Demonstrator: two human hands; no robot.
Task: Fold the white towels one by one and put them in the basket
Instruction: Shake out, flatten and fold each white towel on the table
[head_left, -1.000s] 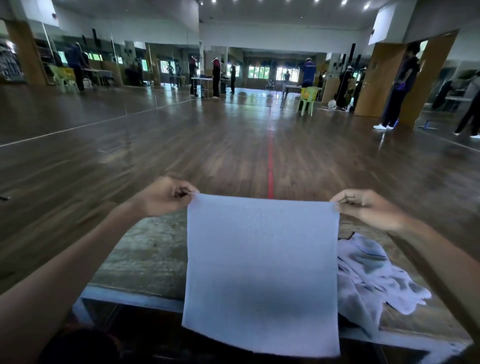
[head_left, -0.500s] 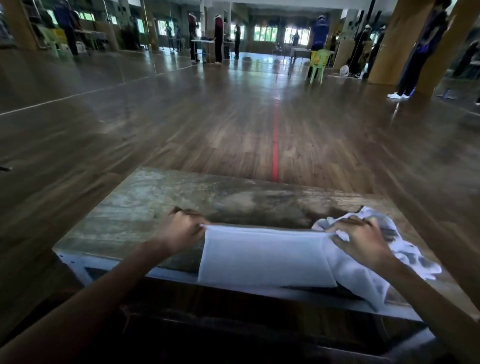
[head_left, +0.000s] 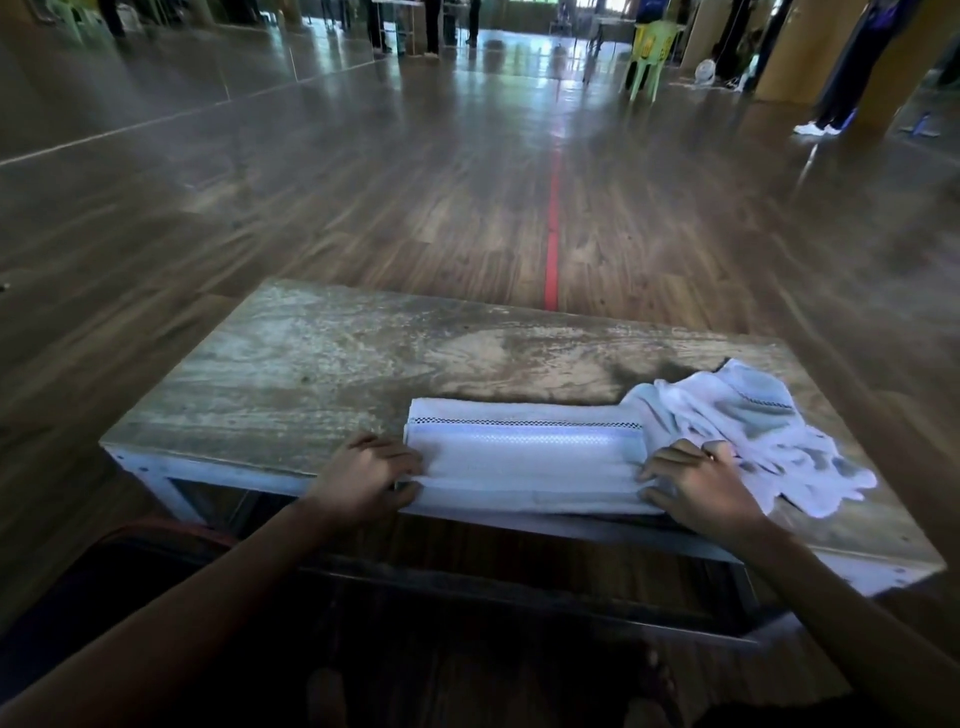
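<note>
The left hand (head_left: 363, 478) is being curled round the left end of a folded white towel (head_left: 524, 457). The right hand (head_left: 696, 483) is being curled likewise round its right end, so the near layers are being gripped at both sides. The towel is being held as a long, narrow band lying flat along the near edge of the tabletop (head_left: 337, 364), with its checked border stripe showing along the far side.

At its right end, touching it, a heap of crumpled white towels (head_left: 743, 431) is lying unfolded.

The task is being judged as well short of done. This towel is only being folded lengthwise so far, and a fold across its length is probably being called for before it can be put away. The heap is waiting its turn. No basket is being shown, so how many towels are already inside cannot be told.

Beyond the tabletop, a wooden floor (head_left: 260, 208) with a red line (head_left: 553, 218) is being shown.
</note>
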